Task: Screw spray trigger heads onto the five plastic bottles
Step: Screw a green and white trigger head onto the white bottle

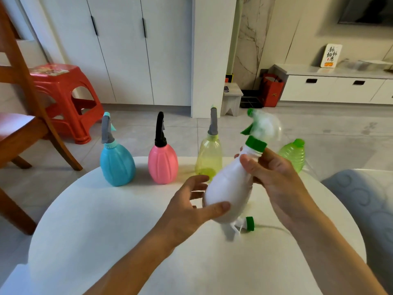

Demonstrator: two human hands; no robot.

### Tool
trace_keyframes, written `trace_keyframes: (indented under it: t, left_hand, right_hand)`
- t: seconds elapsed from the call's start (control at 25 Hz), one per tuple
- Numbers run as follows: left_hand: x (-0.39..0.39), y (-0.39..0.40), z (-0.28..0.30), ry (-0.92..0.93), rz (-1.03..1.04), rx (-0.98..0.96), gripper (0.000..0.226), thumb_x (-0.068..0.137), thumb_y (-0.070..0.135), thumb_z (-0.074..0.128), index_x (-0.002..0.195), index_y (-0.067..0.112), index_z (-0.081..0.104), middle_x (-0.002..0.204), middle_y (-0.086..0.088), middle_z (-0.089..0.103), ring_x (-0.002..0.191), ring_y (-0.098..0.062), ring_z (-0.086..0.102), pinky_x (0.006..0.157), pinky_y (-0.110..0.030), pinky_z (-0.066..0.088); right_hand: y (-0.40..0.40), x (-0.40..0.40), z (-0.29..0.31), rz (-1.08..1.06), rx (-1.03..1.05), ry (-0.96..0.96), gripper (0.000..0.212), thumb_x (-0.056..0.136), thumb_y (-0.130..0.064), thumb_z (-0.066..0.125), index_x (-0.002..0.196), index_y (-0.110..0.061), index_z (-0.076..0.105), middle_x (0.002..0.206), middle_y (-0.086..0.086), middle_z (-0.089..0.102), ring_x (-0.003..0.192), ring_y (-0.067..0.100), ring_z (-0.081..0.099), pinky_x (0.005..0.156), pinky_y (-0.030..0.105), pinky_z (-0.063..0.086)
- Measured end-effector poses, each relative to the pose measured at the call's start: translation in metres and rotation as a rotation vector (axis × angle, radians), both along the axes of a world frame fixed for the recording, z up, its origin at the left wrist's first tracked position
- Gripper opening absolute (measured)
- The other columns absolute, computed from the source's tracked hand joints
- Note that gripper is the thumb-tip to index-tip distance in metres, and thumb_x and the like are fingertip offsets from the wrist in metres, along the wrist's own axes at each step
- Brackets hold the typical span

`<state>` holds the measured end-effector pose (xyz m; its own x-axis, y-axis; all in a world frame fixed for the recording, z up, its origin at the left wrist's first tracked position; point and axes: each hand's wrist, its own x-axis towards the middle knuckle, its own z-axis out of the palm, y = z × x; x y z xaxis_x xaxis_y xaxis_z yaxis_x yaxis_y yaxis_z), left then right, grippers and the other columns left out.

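Observation:
A white bottle (228, 188) is held tilted above the round white table (106, 220). Its white-and-green trigger head (260, 129) sits on the neck and looks blurred. My right hand (274, 173) grips the bottle just under the green collar. My left hand (191, 205) cups the bottle's base, thumb against it, fingers spread. At the table's far edge stand a blue bottle (117, 162), a pink bottle (162, 163) and a yellow bottle (208, 158), each with a trigger head on. A green bottle (294, 155) with a green cap stands behind my right hand. A loose white-and-green trigger head (244, 225) lies under the white bottle.
A wooden chair (23, 116) stands to the left of the table and a red plastic stool (63, 96) behind it. A grey cushioned seat (365, 199) is at the right. White cabinets line the back wall.

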<state>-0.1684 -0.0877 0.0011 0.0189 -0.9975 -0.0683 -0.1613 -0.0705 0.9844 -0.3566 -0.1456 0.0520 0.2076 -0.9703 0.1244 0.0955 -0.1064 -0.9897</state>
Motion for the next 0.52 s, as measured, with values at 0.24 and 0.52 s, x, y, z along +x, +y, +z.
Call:
trace_keyframes:
  t: [0.24, 0.52]
  left_hand:
    - [0.001, -0.008, -0.008, -0.113, 0.047, 0.068, 0.032, 0.079, 0.042, 0.075, 0.107, 0.043, 0.060, 0.112, 0.024, 0.061, 0.104, 0.006, 0.056, 0.077, -0.018, 0.047]
    - [0.002, -0.017, -0.021, -0.216, 0.038, 0.056, 0.032, 0.080, 0.041, 0.074, 0.107, 0.045, 0.058, 0.113, 0.027, 0.057, 0.106, 0.008, 0.052, 0.079, -0.014, 0.044]
  right_hand:
    - [-0.090, -0.028, 0.007, -0.400, -0.240, 0.417, 0.016, 0.083, -0.027, 0.074, 0.098, -0.027, 0.069, 0.078, -0.015, 0.071, 0.068, -0.006, 0.061, 0.057, 0.012, 0.044]
    - [-0.140, -0.028, -0.054, -0.406, -0.206, 0.602, 0.026, 0.084, -0.022, 0.072, 0.107, -0.010, 0.066, 0.094, 0.004, 0.068, 0.087, 0.024, 0.063, 0.066, 0.028, 0.040]
